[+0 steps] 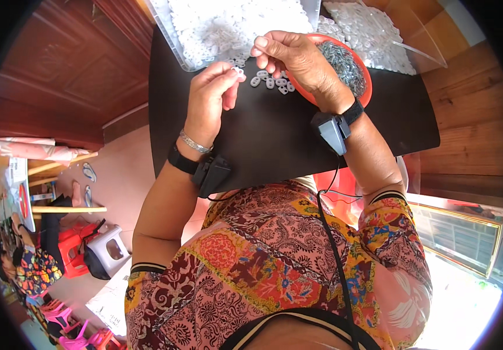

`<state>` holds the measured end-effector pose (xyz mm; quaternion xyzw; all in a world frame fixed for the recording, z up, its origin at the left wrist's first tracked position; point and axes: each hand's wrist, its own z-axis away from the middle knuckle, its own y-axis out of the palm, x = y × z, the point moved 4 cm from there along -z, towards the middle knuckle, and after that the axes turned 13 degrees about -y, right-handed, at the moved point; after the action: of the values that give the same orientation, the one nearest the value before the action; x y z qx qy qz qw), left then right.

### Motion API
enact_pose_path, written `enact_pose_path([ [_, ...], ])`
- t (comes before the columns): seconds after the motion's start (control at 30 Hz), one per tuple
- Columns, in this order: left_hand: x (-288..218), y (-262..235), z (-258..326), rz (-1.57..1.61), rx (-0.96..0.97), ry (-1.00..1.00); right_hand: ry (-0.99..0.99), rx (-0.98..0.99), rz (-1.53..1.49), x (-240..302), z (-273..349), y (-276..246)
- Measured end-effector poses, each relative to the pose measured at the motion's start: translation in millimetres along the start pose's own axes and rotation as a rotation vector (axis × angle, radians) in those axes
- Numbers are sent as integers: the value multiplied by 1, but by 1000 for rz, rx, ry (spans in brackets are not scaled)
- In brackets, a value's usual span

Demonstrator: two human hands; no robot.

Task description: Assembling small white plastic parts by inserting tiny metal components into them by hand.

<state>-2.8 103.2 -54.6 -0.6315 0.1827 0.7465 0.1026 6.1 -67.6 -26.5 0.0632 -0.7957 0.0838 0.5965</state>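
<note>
My left hand (206, 99) pinches a small white plastic piece with holes (238, 72) between thumb and fingertips, above the dark table. To its right, my right hand (298, 60) is closed in a pinch, with thumb and forefinger together. Whatever those fingertips hold is too small to make out. Beneath and between the hands lie several loose white two-holed pieces (271, 83). Right beside my right wrist, an orange-red bowl (367, 79) holds many thin grey metal pins or screws (345, 64), partly covered by my hand.
A clear plastic bin (177, 44) heaped with white pieces stands at the table's far side. Clear bags of white parts (374, 35) lie at the far right. Dark cables run from my wrist devices. Another person (33, 265) sits at far left near a grey stool (108, 251).
</note>
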Motion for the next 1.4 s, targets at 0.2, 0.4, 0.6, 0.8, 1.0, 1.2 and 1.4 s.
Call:
enact_pose_path([
  [0.2, 5, 3, -2, -25, 4, -5, 24, 85, 215, -13, 1, 7],
  [0.4, 5, 8, -1, -101, 11, 33, -58, 158, 249, -3, 6, 12],
  [0.6, 5, 11, 1, -140, -21, 37, -126, 177, 205, -16, 5, 2],
  [0.8, 6, 9, 0, -187, -41, 66, -173, 214, 148, -15, 5, 3],
  [1.0, 8, 5, -2, -202, -32, 86, -235, 263, 182, -15, 7, 8],
  [1.2, 9, 5, -2, -212, -37, 96, -237, 282, 198, -20, 7, 11],
  [1.4, 8, 4, -2, -261, -56, 131, -241, 266, 193, -18, 9, 10],
])
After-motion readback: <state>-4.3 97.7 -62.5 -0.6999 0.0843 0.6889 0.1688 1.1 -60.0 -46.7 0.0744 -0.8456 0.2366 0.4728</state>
